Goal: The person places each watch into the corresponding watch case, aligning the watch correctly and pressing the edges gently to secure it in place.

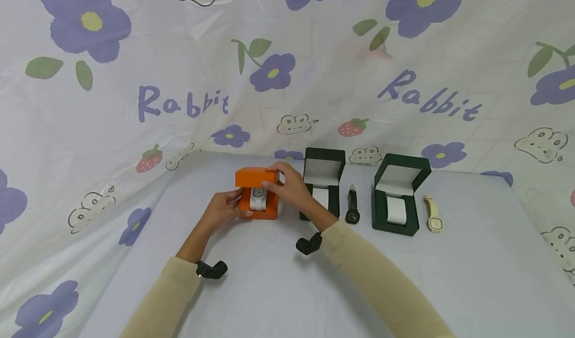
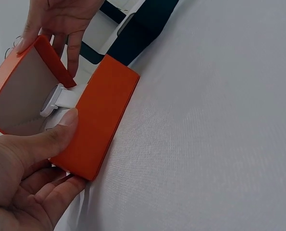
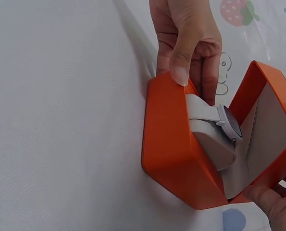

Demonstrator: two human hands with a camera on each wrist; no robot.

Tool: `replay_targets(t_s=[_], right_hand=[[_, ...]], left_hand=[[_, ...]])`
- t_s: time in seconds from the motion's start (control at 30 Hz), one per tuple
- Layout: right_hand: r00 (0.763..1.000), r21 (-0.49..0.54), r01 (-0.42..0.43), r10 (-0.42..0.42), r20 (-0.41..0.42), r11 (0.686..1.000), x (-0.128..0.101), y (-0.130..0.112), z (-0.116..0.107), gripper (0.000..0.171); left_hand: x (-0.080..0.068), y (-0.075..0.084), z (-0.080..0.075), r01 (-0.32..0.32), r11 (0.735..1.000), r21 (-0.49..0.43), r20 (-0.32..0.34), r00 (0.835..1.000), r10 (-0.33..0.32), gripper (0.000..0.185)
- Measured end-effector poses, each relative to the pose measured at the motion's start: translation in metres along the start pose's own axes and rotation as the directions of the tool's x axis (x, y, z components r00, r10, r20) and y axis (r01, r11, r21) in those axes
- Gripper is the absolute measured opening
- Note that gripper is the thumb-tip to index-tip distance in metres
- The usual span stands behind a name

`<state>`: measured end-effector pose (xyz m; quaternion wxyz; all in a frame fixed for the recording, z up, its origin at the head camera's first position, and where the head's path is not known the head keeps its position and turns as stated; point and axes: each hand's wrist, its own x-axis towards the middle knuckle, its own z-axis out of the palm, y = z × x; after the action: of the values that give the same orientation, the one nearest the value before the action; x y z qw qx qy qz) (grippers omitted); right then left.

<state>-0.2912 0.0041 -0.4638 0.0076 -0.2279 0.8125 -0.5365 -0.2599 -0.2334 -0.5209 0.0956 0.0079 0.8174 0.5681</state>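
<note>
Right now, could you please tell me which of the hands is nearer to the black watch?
Right. The right hand holds the orange lid, with a green box between it and the black watch; the left hand holds the orange base, farther left.

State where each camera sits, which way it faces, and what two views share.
Head: on the head, facing forward and down at the white table; left hand, right hand and beige sleeves show.
Left wrist: on that wrist, facing the orange box; the left hand shows at lower left, the right hand at upper left.
Right wrist: on that wrist, facing the orange box; the left hand shows at top, the right hand at the right edge.
Both wrist views share the white watch.
</note>
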Motion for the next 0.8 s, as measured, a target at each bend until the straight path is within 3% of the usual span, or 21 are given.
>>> replay_targets(t_s=[0.8], right_hand=[[0.998, 0.064, 0.062, -0.061, -0.013, 0.996, -0.014, 0.008, 0.006, 0.039]], left_hand=[[-0.001, 0.001, 0.001, -0.021, 1.000, 0.014, -0.006, 1.000, 0.021, 0.072]])
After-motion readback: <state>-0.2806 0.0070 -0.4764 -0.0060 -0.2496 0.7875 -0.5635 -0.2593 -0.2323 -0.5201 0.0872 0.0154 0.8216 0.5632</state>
